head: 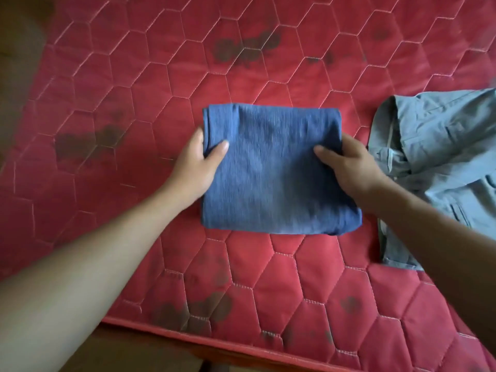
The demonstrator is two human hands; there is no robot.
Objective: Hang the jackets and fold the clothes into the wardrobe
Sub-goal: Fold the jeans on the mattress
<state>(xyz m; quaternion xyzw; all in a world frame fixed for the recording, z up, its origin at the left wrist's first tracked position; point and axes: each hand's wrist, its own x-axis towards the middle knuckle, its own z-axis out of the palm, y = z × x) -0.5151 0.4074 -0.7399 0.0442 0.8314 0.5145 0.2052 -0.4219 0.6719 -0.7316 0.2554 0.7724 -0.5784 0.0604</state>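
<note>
A blue garment [273, 170], folded into a neat square, lies in the middle of a red quilted mattress [120, 108]. My left hand [198, 162] grips its left edge, thumb on top and fingers tucked underneath. My right hand [349, 162] grips the right edge the same way, thumb pressed on the cloth. To the right lies a crumpled light grey-blue jacket [440, 146], unfolded, partly behind my right forearm.
The mattress has dark stains in several places and its front edge [214, 347] runs along the bottom of the view. A wooden bed frame [128, 355] shows below it. The wardrobe is out of view.
</note>
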